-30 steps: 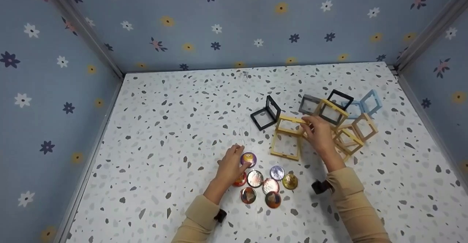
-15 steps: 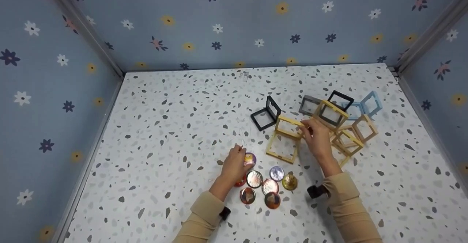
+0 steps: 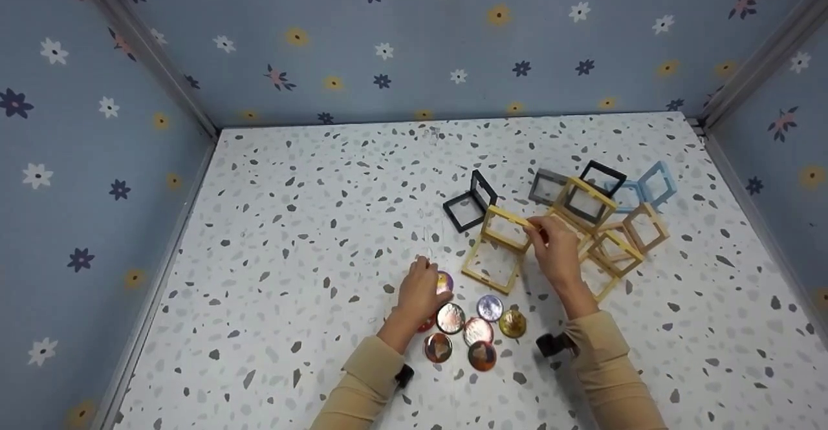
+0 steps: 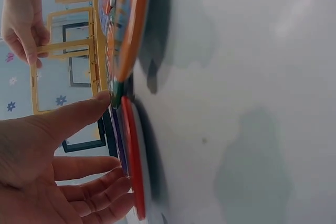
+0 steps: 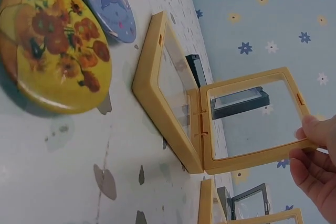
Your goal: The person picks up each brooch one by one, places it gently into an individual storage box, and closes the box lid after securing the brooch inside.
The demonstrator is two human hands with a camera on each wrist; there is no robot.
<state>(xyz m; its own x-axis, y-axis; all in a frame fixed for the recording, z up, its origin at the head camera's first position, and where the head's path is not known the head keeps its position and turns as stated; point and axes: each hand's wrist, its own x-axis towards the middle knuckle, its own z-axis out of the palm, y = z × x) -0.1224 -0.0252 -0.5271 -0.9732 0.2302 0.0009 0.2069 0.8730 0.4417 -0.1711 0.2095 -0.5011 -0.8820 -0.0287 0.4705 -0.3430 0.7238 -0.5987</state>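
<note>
My right hand (image 3: 557, 249) pinches the upright panel of a hinged yellow display frame (image 5: 252, 158) between thumb and fingers. The frame (image 3: 490, 286) stands opened out, its other half low over the table, and its clear windows show nothing inside. At the round button badges, my left hand (image 3: 417, 294) spans a purple badge (image 3: 446, 282), thumb at one edge and fingers at the other. In the left wrist view the left hand (image 4: 58, 156) has its fingertips beside that purple badge (image 4: 119, 140), next to a red badge (image 4: 135, 161). The left hand partly covers both badges.
Near the hands lie a yellow sunflower badge (image 5: 58, 51), a lilac badge (image 3: 490, 308) and several others. A black frame (image 3: 467, 210) stands opened behind. At the right are more frames: grey (image 3: 550, 186), light blue (image 3: 658, 184), beige (image 3: 645, 225) and yellow.
My right hand has drawn the yellow frame leftward and a little toward me, turning it slightly. My left hand has moved right, further over the purple badge.
</note>
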